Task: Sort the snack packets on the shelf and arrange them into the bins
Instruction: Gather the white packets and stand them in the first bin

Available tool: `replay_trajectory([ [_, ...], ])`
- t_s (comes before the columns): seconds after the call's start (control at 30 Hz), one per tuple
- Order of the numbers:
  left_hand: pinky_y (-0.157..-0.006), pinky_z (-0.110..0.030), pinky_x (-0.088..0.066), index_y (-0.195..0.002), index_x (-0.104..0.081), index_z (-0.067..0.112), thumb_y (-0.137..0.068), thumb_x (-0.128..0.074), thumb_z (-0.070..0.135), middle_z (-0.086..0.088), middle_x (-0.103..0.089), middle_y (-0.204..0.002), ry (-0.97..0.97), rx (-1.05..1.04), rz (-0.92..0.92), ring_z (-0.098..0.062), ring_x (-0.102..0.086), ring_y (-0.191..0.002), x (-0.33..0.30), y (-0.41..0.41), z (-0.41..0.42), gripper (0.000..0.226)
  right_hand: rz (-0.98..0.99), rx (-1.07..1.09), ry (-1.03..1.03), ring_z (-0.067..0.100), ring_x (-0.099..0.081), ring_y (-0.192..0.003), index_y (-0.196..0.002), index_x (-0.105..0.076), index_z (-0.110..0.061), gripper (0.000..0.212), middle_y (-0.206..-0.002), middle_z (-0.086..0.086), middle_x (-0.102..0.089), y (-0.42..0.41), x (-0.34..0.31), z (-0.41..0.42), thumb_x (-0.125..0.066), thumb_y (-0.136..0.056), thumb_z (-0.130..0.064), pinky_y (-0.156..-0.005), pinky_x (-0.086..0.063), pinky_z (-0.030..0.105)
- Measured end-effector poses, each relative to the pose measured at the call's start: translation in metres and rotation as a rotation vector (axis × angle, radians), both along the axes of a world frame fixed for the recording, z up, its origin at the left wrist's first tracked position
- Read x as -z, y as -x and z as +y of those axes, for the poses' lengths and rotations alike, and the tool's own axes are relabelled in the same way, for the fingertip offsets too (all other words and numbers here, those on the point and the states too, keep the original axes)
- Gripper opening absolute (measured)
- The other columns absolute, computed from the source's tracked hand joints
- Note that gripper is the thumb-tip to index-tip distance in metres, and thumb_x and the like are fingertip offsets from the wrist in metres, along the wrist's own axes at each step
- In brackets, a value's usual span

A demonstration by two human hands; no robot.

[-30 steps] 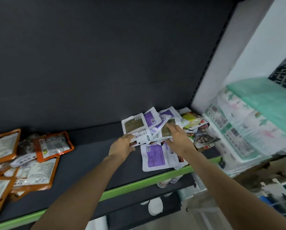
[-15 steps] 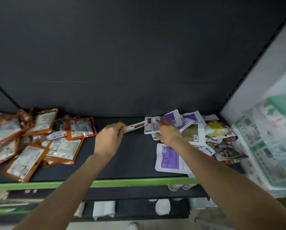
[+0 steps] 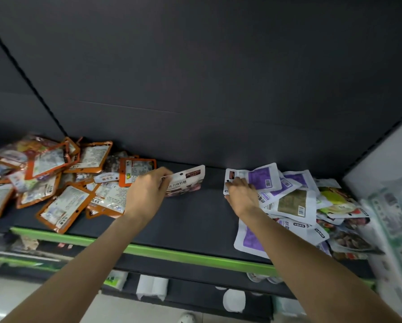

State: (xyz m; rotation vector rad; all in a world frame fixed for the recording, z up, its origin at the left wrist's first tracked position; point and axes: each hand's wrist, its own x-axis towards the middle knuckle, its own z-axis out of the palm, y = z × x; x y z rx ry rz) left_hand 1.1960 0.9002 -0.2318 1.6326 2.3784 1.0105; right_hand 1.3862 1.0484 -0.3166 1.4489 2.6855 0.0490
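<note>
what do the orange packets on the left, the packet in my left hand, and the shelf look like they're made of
Orange packets: probably thin plastic or foil laminate film, glossy; they crinkle and catch glare.
White packet gripped by the left hand: likely similar flexible film, smoother and less shiny, printed, with a small hang hole.
Shelf: apparently painted sheet metal, matte dark grey, with a glossy green front strip; the material is a guess.
</note>
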Motion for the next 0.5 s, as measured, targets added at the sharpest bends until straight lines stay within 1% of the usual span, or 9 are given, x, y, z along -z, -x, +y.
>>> replay_trajectory([
  [0.13, -0.056, -0.033, -0.049, -0.100, -0.068, 0.014, -0.094, -0.057, 0.019, -0.005, -0.070, -0.080, 0.001, 0.007, -0.017, -0.024, -0.063, -0.069, 0.001, 0.003, -0.001, 0.014, -0.049, -0.024, 0.016, 0.023, -0.042, -0.125, -0.133, -0.047, -0.021, 0.041, -0.133, 0.003, -0.047, -0.007, -0.004, 0.008, -0.053, -0.093, -0.025, -0.099, -0.036, 0.035],
  [0.23, -0.057, -0.031, -0.047, -0.101, -0.068, 0.015, -0.094, -0.056, 0.019, -0.004, -0.070, -0.083, 0.022, 0.021, -0.033, -0.023, -0.064, -0.072, 0.001, 0.005, 0.000, 0.014, -0.089, -0.023, -0.031, 0.023, -0.050, -0.117, -0.122, -0.056, -0.019, 0.031, -0.121, 0.002, -0.056, -0.006, -0.008, 0.008, -0.052, -0.092, -0.022, -0.094, -0.039, 0.034],
  [0.27, -0.057, -0.030, -0.046, -0.102, -0.068, 0.015, -0.094, -0.056, 0.019, -0.004, -0.070, -0.084, 0.023, 0.018, -0.046, -0.023, -0.063, -0.072, 0.000, 0.005, 0.002, 0.014, -0.096, -0.021, -0.080, 0.022, -0.055, -0.110, -0.114, -0.063, -0.020, 0.027, -0.112, 0.002, -0.061, -0.004, -0.011, 0.005, -0.056, -0.088, -0.019, -0.089, -0.043, 0.033],
  [0.3, -0.058, -0.031, -0.047, -0.102, -0.068, 0.015, -0.094, -0.056, 0.019, -0.004, -0.070, -0.084, 0.020, 0.010, -0.059, -0.023, -0.063, -0.072, -0.001, 0.005, 0.003, 0.014, -0.100, -0.009, -0.116, 0.020, -0.062, -0.096, -0.101, -0.070, -0.022, 0.023, -0.097, 0.001, -0.066, -0.001, -0.014, 0.002, -0.064, -0.079, -0.017, -0.079, -0.048, 0.030],
  [0.33, -0.059, -0.032, -0.048, -0.101, -0.068, 0.015, -0.094, -0.056, 0.019, -0.005, -0.070, -0.083, 0.017, 0.001, -0.070, -0.024, -0.063, -0.073, -0.001, 0.006, 0.004, 0.014, -0.093, 0.005, -0.125, 0.018, -0.066, -0.077, -0.083, -0.074, -0.024, 0.021, -0.078, -0.001, -0.066, 0.002, -0.019, 0.000, -0.074, -0.064, -0.015, -0.063, -0.051, 0.027],
  [0.37, -0.061, -0.034, -0.049, -0.101, -0.068, 0.016, -0.094, -0.057, 0.019, -0.005, -0.070, -0.083, 0.017, -0.007, -0.080, -0.024, -0.063, -0.073, -0.001, 0.006, 0.005, 0.014, -0.042, 0.002, -0.141, 0.018, -0.064, -0.061, -0.069, -0.074, -0.024, 0.024, -0.064, -0.001, -0.063, 0.004, -0.021, -0.002, -0.079, -0.049, -0.011, -0.050, -0.049, 0.024],
  [0.4, -0.062, -0.035, -0.050, -0.101, -0.069, 0.015, -0.094, -0.057, 0.019, -0.006, -0.070, -0.082, 0.019, -0.015, -0.086, -0.025, -0.063, -0.074, -0.001, 0.007, 0.005, 0.014, 0.027, -0.004, -0.171, 0.020, -0.062, -0.053, -0.063, -0.073, -0.022, 0.026, -0.057, 0.000, -0.060, 0.004, -0.022, -0.003, -0.080, -0.043, -0.007, -0.042, -0.046, 0.023],
  [0.43, -0.062, -0.035, -0.050, -0.101, -0.069, 0.015, -0.093, -0.058, 0.019, -0.006, -0.070, -0.081, 0.017, -0.022, -0.090, -0.025, -0.064, -0.074, -0.001, 0.008, 0.005, 0.014, 0.096, 0.016, -0.164, 0.023, -0.062, -0.053, -0.065, -0.072, -0.017, 0.025, -0.058, 0.002, -0.059, 0.004, -0.027, -0.003, -0.079, -0.045, -0.005, -0.040, -0.044, 0.024],
  [0.5, -0.064, -0.035, -0.050, -0.101, -0.069, 0.014, -0.092, -0.059, 0.018, -0.006, -0.070, -0.080, 0.007, -0.031, -0.107, -0.025, -0.064, -0.074, -0.004, 0.009, 0.004, 0.014, 0.234, 0.028, -0.184, 0.027, -0.062, -0.058, -0.073, -0.066, -0.010, 0.021, -0.065, 0.007, -0.059, 0.004, -0.048, -0.009, -0.075, -0.055, -0.003, -0.041, -0.038, 0.024],
])
